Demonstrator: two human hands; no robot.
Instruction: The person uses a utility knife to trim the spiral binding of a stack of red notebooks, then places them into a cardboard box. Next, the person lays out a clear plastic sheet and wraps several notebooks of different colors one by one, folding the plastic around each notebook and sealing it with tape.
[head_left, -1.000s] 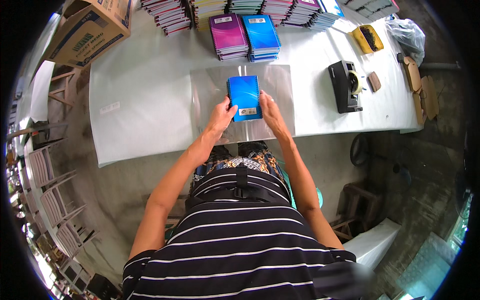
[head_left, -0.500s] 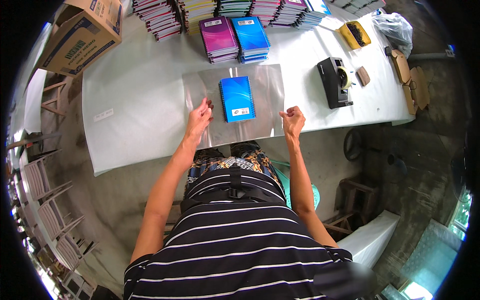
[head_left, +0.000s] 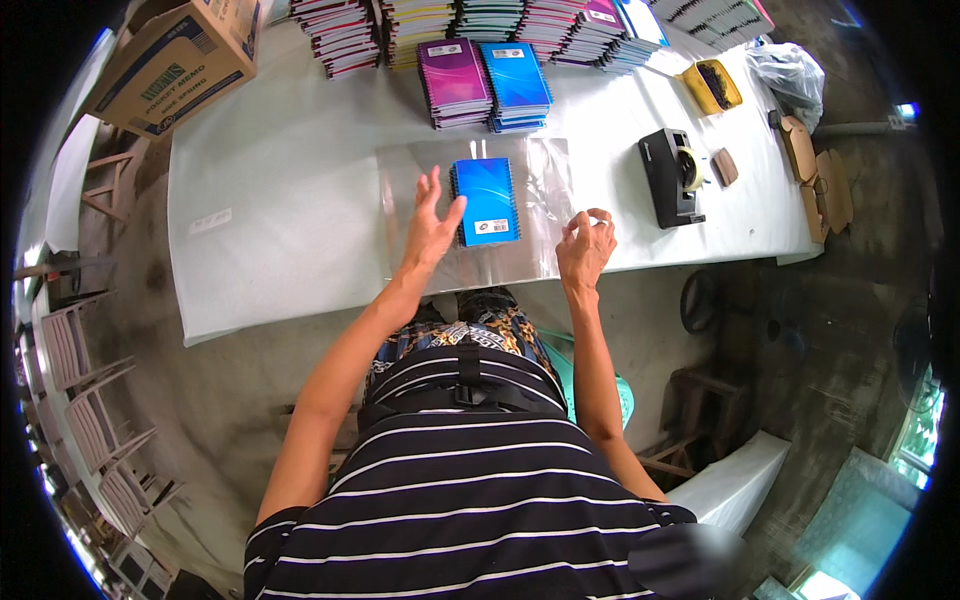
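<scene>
Head view shows a white table with a clear sheet flat at its near side. A blue book lies shut on the sheet, so putting it down looks done; no part of the sheet is folded over it. The left hand holds nothing, fingers spread, just left of the book. The right hand has bent fingers by the sheet's right edge; I cannot tell if they pinch it. The book is left of this hand, a bit farther off.

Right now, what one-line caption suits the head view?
Left hand and right hand flank a blue notebook on a clear plastic sheet.
</scene>
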